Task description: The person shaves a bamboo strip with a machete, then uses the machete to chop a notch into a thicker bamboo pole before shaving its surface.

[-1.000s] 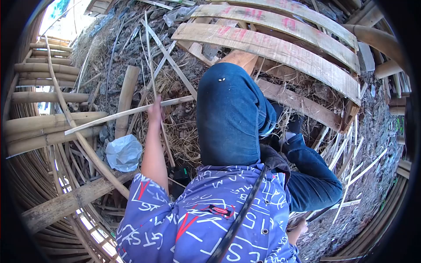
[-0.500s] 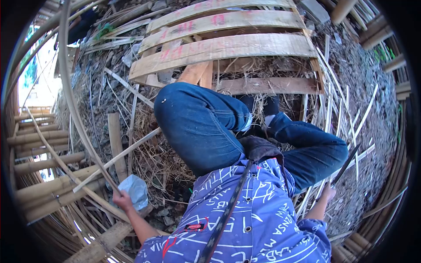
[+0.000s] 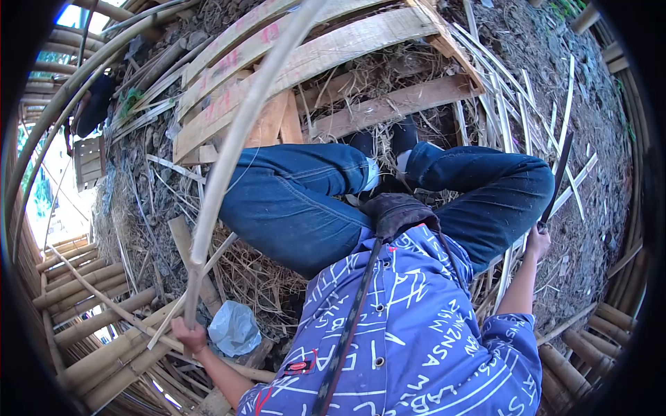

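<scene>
The person is sitting low with both knees bent outward, and the two hands are working well apart. The left hand (image 3: 189, 335) is closing in a fist around the lower part of a long bamboo stick (image 3: 236, 135), which is slanting up past the left knee and running out of view at the top. Just below a knot in the stick, the fingers are wrapping it, and a short end is showing beneath the fist. A crumpled clear plastic bag (image 3: 234, 329) is lying just beside that hand, and a pale strip is crossing behind the stick.

The right hand (image 3: 539, 243) is curling around the near end of a long, dark blade (image 3: 560, 172) beside the right knee — the part inside the fist is hidden. The blade is pointing forward and slightly outward, well apart from the stick.

Blue jeans (image 3: 298, 208) are covering the legs, and a dark strap (image 3: 354, 305) is running down a blue shirt (image 3: 423, 326) printed with white lettering. Ahead of the feet, a slatted wooden pallet (image 3: 361, 45) is resting on the ground, partly behind the stick. Split strips (image 3: 501, 114) are lying to its right, and straw (image 3: 257, 277) is littering the ground under the left leg.
</scene>
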`<state>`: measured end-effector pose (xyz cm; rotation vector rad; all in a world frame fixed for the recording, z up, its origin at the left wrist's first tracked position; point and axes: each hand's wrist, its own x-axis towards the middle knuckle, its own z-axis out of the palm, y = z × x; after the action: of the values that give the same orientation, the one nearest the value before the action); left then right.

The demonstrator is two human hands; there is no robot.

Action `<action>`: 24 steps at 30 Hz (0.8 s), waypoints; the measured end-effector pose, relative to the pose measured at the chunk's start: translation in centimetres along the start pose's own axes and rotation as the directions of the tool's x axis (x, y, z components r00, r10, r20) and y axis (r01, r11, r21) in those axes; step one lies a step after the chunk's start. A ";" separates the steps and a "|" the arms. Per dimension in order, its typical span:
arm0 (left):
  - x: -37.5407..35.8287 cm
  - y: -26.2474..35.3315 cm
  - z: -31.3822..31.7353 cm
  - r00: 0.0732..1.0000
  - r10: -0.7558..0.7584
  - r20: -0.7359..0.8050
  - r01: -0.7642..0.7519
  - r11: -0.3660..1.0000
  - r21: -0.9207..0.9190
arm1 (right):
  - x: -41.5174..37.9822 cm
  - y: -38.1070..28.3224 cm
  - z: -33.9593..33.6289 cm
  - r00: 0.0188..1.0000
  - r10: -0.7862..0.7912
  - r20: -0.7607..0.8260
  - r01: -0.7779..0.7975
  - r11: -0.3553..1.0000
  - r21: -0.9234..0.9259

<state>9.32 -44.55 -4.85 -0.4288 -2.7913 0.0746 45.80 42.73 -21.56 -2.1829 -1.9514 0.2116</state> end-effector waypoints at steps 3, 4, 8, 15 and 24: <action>1.9 -2.3 -1.8 0.998 -0.058 -0.026 0.059 0.998 0.017 | -0.5 0.9 -0.5 1.000 -0.006 0.002 0.006 1.000 0.015; 3.4 -2.6 -2.5 0.999 -0.050 -0.021 0.050 0.999 0.014 | -1.3 0.4 -0.9 1.000 0.000 0.003 -0.001 1.000 0.029; 9.9 -0.8 -5.5 0.971 0.206 -0.126 -0.201 0.978 0.051 | -3.4 -0.6 -2.2 0.998 0.023 -0.059 -0.022 0.999 0.023; 21.1 7.7 -6.6 0.954 0.297 -0.042 -0.299 0.954 -0.025 | -4.8 1.9 -3.9 0.979 0.099 -0.178 -0.075 0.987 0.140; 27.8 18.9 -5.5 0.802 0.593 0.072 -0.575 0.798 -0.180 | -6.5 1.6 -7.8 0.924 0.165 -0.344 -0.047 0.944 0.328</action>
<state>-8.68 -18.12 6.86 -1.3642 -2.6761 0.0291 48.49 35.66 -14.58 -1.9539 -1.4835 0.1093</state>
